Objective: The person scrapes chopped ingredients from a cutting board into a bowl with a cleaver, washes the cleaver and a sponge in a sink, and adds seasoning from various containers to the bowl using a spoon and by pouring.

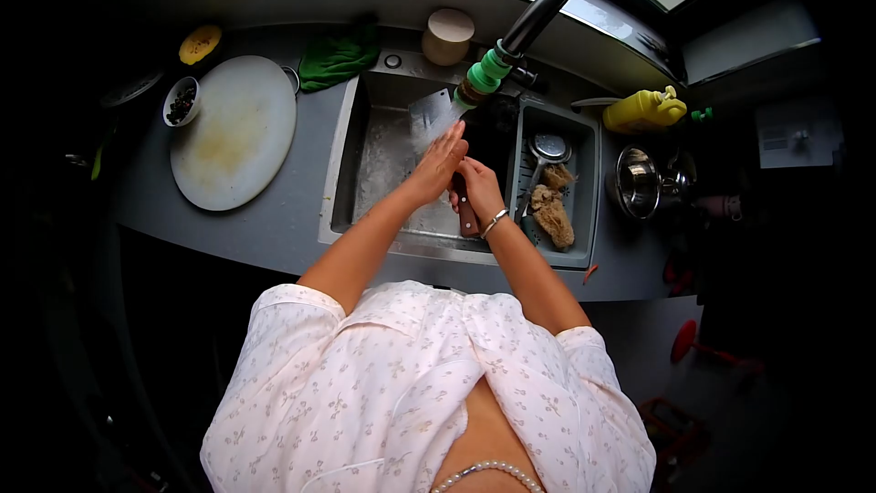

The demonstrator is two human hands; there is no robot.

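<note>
My right hand (481,184) is wrapped round the brown wooden handle (467,212) of a cleaver over the sink (379,141). The cleaver's broad metal blade (431,110) points away from me, beneath the faucet. My left hand (441,162) has its fingers stretched out, close to the blade and right beside my right hand; whether it touches the metal I cannot tell. Water sprays from the green faucet nozzle (485,78) onto the blade and near my left fingertips.
A grey side basin (591,192) holds a ladle-like metal utensil (548,148) and brown scrubbers (552,216). Left stand a round cutting board (237,132), a small bowl (182,101) and a green cloth (339,59). Right are a yellow jug (644,111) and a metal bowl (637,183).
</note>
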